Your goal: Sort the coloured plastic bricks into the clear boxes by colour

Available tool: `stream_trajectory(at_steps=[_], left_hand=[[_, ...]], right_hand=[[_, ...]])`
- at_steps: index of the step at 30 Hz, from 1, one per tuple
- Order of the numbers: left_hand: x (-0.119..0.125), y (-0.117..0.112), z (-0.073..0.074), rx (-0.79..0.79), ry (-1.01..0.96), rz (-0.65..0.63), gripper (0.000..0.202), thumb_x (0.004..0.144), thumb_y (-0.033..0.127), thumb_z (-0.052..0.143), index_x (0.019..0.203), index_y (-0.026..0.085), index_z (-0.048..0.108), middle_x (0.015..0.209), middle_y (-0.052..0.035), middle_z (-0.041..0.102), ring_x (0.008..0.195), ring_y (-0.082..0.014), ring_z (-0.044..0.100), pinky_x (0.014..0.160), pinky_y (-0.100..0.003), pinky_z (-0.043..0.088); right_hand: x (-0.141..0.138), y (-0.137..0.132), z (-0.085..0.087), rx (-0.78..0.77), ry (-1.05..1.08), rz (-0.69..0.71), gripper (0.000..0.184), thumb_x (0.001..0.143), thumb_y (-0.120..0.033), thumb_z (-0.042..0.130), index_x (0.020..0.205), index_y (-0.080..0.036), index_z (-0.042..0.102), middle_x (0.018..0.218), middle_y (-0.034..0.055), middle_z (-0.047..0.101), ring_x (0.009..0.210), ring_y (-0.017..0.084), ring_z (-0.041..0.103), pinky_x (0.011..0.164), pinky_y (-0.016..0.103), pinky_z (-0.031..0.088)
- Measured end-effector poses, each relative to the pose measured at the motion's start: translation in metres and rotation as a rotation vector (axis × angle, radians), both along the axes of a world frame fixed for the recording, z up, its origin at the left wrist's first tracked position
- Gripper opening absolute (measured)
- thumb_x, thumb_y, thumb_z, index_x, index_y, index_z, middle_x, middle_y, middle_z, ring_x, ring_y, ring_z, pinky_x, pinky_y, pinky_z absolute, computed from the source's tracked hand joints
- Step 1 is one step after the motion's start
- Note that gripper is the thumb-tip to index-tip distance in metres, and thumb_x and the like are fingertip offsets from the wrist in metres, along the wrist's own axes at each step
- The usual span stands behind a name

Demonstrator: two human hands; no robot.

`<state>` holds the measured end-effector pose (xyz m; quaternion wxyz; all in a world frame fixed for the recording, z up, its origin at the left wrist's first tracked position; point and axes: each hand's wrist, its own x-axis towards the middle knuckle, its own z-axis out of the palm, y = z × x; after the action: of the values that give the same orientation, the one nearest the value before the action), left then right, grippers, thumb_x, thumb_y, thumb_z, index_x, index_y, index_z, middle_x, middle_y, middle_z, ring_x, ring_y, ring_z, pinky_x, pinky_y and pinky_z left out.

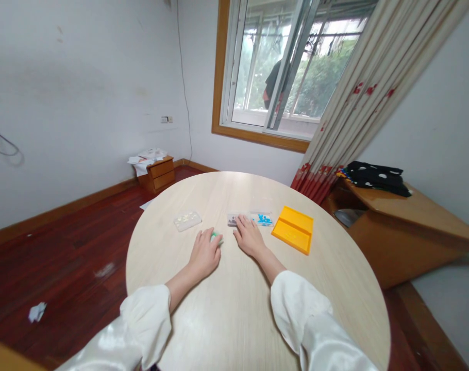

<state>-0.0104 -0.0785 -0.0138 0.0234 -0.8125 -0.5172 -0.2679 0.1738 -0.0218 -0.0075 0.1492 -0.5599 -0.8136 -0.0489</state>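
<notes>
My left hand (205, 253) rests low over the table, its fingers curled round a small green and pale object (216, 237) whose exact kind is partly hidden. To its right, my right hand (250, 237) reaches over a clear plastic box (271, 220), fingers stretched onto the left part, thumb apart. Dark small pieces (231, 220) show beside those fingertips, and bright blue pieces (264, 220) lie in the box's right part. Left of my left hand is another clear box (187, 221) with pale yellowish pieces. A yellow two-part tray (292, 230) lies right of the blue pieces.
The round pale wooden table (227, 309) fills the middle. Behind it stand a small drawer cabinet (157, 172) with papers and a patterned curtain (346, 93). At right, dark dotted cloth (377, 178) lies on a tilted wooden cabinet (416, 221). Someone's dark-clothed figure (273, 85) shows at the window.
</notes>
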Motion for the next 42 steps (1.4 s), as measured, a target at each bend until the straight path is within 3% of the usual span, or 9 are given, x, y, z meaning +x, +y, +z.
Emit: stream_trajectory(at_steps=[6, 11, 14, 16, 22, 26, 31, 36, 42], left_hand=[[0.002, -0.006, 0.007, 0.035, 0.1, 0.025, 0.042, 0.078, 0.02, 0.049, 0.12, 0.012, 0.051, 0.138, -0.0178, 0.041, 0.129, -0.031, 0.034, 0.108, -0.052, 0.019], [0.002, -0.008, 0.007, 0.021, 0.151, -0.059, 0.045, 0.086, 0.029, 0.044, 0.129, 0.018, 0.045, 0.136, -0.0126, 0.047, 0.12, -0.0303, 0.046, 0.103, -0.052, 0.027], [0.002, -0.007, 0.006, 0.023, 0.148, -0.048, 0.042, 0.087, 0.027, 0.043, 0.127, 0.018, 0.049, 0.134, -0.0116, 0.05, 0.116, -0.0297, 0.048, 0.1, -0.051, 0.031], [0.003, -0.006, 0.006, 0.029, 0.139, -0.048, 0.04, 0.087, 0.026, 0.043, 0.125, 0.019, 0.05, 0.133, -0.0112, 0.051, 0.115, -0.0292, 0.049, 0.098, -0.05, 0.033], [0.002, -0.006, 0.006, 0.043, 0.127, -0.044, 0.039, 0.087, 0.025, 0.043, 0.125, 0.021, 0.05, 0.133, -0.0097, 0.05, 0.113, -0.0284, 0.05, 0.096, -0.049, 0.035], [0.002, -0.005, 0.005, 0.038, 0.092, -0.049, 0.038, 0.086, 0.024, 0.044, 0.124, 0.021, 0.051, 0.132, -0.0101, 0.051, 0.112, -0.028, 0.05, 0.095, -0.048, 0.036], [0.002, -0.004, 0.003, 0.051, 0.088, -0.051, 0.038, 0.086, 0.023, 0.044, 0.123, 0.022, 0.052, 0.132, -0.0098, 0.051, 0.111, -0.0279, 0.051, 0.094, -0.048, 0.036], [0.002, -0.003, 0.005, 0.039, 0.081, -0.063, 0.039, 0.085, 0.022, 0.044, 0.123, 0.021, 0.052, 0.132, -0.0108, 0.051, 0.11, -0.029, 0.051, 0.094, -0.048, 0.036], [0.001, 0.0, 0.007, 0.043, 0.086, 0.059, 0.038, 0.085, 0.02, 0.042, 0.121, 0.02, 0.053, 0.129, -0.0134, 0.052, 0.107, -0.0297, 0.052, 0.088, -0.046, 0.038]], right_hand=[[-0.019, -0.047, 0.005, 0.0, 0.064, 0.082, 0.047, 0.089, -0.029, 0.04, 0.134, -0.012, 0.042, 0.139, 0.0136, 0.042, 0.13, 0.023, 0.036, 0.106, 0.044, 0.026], [-0.017, -0.07, 0.005, -0.023, 0.157, 0.161, 0.043, 0.09, -0.024, 0.035, 0.13, -0.015, 0.047, 0.134, 0.0121, 0.049, 0.126, 0.021, 0.043, 0.105, 0.044, 0.031], [0.0, -0.047, 0.021, -0.021, 0.287, 0.106, 0.041, 0.092, -0.023, 0.028, 0.124, -0.018, 0.053, 0.122, 0.0092, 0.059, 0.114, 0.016, 0.053, 0.099, 0.036, 0.039], [0.015, -0.02, 0.038, 0.072, 0.286, -0.03, 0.04, 0.09, -0.025, 0.038, 0.128, -0.017, 0.049, 0.129, 0.0114, 0.053, 0.122, 0.018, 0.045, 0.103, 0.037, 0.033], [0.055, 0.057, 0.073, -0.027, -0.081, -0.207, 0.118, 0.053, -0.035, 0.082, 0.145, -0.021, 0.009, 0.15, 0.018, 0.014, 0.138, 0.035, 0.006, 0.105, 0.06, 0.006], [0.069, 0.067, 0.063, -0.087, -0.188, -0.186, 0.11, 0.052, -0.031, 0.082, 0.142, -0.022, 0.02, 0.138, 0.0192, 0.038, 0.13, 0.036, 0.03, 0.102, 0.062, 0.005], [0.068, 0.04, 0.033, -0.018, -0.169, -0.131, 0.052, 0.078, -0.026, 0.062, 0.127, -0.019, 0.047, 0.12, 0.0137, 0.056, 0.111, 0.025, 0.052, 0.103, 0.044, 0.023], [0.053, 0.015, 0.008, -0.019, -0.148, -0.183, 0.051, 0.09, -0.032, 0.042, 0.133, -0.005, 0.038, 0.139, 0.0214, 0.038, 0.128, 0.028, 0.037, 0.103, 0.042, 0.026], [0.028, -0.007, 0.007, -0.037, -0.086, -0.192, 0.059, 0.089, -0.036, 0.041, 0.135, -0.001, 0.035, 0.141, 0.0208, 0.036, 0.131, 0.03, 0.033, 0.104, 0.043, 0.025]])
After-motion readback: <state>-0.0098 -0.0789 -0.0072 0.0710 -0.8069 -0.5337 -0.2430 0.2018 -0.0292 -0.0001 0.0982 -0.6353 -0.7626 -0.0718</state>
